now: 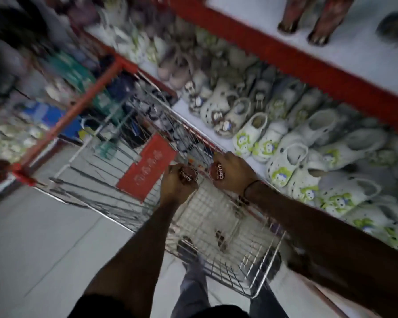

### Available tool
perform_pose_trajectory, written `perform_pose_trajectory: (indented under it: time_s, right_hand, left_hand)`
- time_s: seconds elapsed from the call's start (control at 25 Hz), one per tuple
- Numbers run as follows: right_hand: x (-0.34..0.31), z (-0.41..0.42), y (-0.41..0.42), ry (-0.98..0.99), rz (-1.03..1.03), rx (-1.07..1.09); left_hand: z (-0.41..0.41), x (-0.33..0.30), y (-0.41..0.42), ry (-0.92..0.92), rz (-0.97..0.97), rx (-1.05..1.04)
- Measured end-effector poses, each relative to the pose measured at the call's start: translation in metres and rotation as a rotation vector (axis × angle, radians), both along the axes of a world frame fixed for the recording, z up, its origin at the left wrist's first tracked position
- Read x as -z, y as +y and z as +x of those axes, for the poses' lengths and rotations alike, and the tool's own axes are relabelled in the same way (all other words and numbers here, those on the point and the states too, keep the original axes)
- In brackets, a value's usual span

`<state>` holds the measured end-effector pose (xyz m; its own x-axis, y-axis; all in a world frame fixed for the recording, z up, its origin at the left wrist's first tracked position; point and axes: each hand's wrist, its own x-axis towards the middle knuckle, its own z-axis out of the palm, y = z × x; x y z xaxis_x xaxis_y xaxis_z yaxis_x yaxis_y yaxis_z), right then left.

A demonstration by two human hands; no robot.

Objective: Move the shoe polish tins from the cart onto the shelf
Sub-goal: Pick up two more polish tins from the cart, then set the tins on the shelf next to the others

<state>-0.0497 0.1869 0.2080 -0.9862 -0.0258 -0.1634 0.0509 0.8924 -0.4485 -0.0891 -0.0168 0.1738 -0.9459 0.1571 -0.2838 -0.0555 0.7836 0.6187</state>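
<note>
Each hand (178, 187) (233, 172) grips one tin (189, 175) (217, 172), fingers wrapped around it, above the cart (216, 216); next, carry them to the shelf (365, 56).

We have only the one view, worn on the head, and we look steeply down and forward over the wire cart (216, 216), which fills the middle of the frame close below us. Our own forearms enter from the bottom edge and reach over the cart. Right of the cart, just beside it, runs the red-edged shelf (308, 65), slanting across the tilted frame. Left of the cart lies bare floor (32, 249). Beyond the cart everything blurs.
</note>
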Motion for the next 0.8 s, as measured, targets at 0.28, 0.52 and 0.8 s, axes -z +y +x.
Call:
perform_pose_trajectory:
  time_s: [0.28, 0.52, 0.8]
  right_hand:
    - [-0.195, -0.045, 0.037, 0.503, -0.026, 0.152]
    - [-0.275, 0.001, 0.128, 0.657, 0.148, 0.379]
    - [-0.276, 0.081, 0.222, 0.451, 0.448, 0.643]
  left_hand:
    - [-0.083, -0.177, 0.031, 0.553, 0.359, 0.109]
    - [-0.072, -0.26, 0.153, 0.866, 0.422, 0.431]
    - [-0.019, -0.293, 0.289, 0.671, 0.359, 0.683]
